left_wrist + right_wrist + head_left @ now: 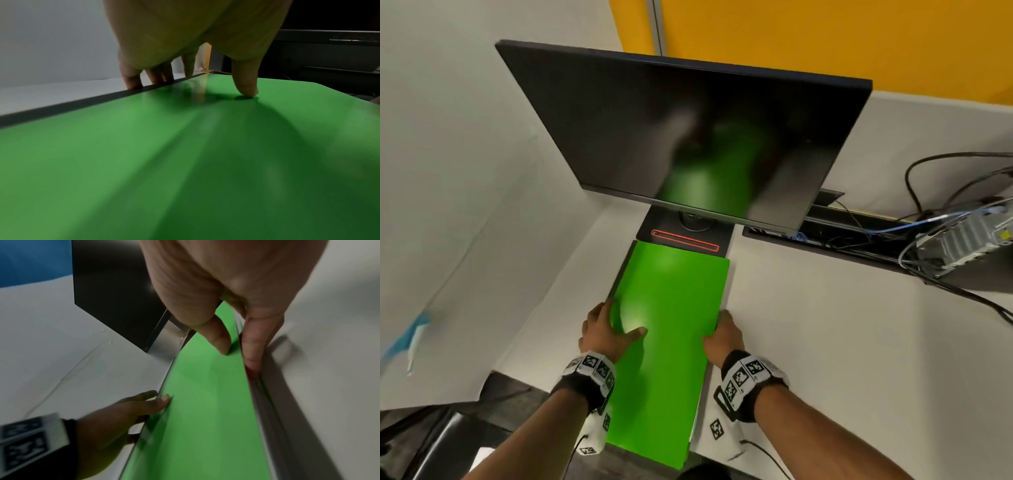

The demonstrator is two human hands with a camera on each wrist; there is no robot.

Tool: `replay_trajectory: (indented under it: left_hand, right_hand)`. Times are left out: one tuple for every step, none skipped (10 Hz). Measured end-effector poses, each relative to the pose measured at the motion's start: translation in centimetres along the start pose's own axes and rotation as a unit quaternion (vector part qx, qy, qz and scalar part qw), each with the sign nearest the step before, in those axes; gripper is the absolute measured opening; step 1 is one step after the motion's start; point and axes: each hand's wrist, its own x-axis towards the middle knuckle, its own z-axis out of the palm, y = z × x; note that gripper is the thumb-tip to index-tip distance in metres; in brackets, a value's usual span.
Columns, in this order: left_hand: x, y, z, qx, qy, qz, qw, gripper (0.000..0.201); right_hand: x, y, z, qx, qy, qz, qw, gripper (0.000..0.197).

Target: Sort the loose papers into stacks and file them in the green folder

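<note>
The green folder (pixel 671 308) lies closed on the white desk (pixel 825 325), its dark spine on the left. Its far end overlaps the monitor's base and its near end juts past the desk's front edge. My left hand (pixel 606 329) grips the spine side, thumb pressed on the cover (pixel 185 162) and fingers (pixel 133 81) curled over the edge. My right hand (pixel 722 334) pinches the open right edge, thumb on the green cover (pixel 205 402) and fingers (pixel 252 353) along the side. Pale sheet edges (pixel 699 411) show under the cover's right edge.
A dark monitor (pixel 688 137) stands right behind the folder on its base (pixel 685 236). Cables and a small computer (pixel 962 240) crowd the desk's far right. A blue-and-white item (pixel 410 335) hangs on the left partition. A dark chair (pixel 448 438) sits below the desk's front edge.
</note>
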Motion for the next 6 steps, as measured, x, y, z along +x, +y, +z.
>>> replay_trajectory:
  left_hand:
    - [0.6,0.2,-0.2,0.006,-0.001,-0.001,1.000,0.100]
    - [0.8,0.3,-0.5,0.016,-0.004,0.005,1.000,0.099]
    - [1.6,0.5,-0.7,0.044,0.017,0.032,0.998,0.094]
    - [0.7,1.3,0.3,0.050,0.034,0.104,0.993,0.081]
    - [-3.0,1.5,4.4,0.031,0.019,0.279,0.959,0.063]
    - [-6.5,2.5,6.4,0.041,-0.046,0.425,0.903,0.036]
  right_hand:
    - [-0.1,-0.8,1.3,-0.004,0.003,0.017,1.000,0.070]
    - [-0.5,-2.2,1.7,-0.049,-0.031,0.030,0.998,0.084]
    - [-0.8,-3.3,0.7,-0.091,-0.064,0.024,0.994,0.080]
    - [-2.2,-3.7,-2.1,-0.140,-0.101,-0.025,0.985,0.049]
    - [-3.7,-2.9,-6.4,-0.157,-0.144,-0.060,0.975,0.053]
    - [-6.3,-2.2,-11.5,-0.047,-0.122,-0.114,0.985,0.054]
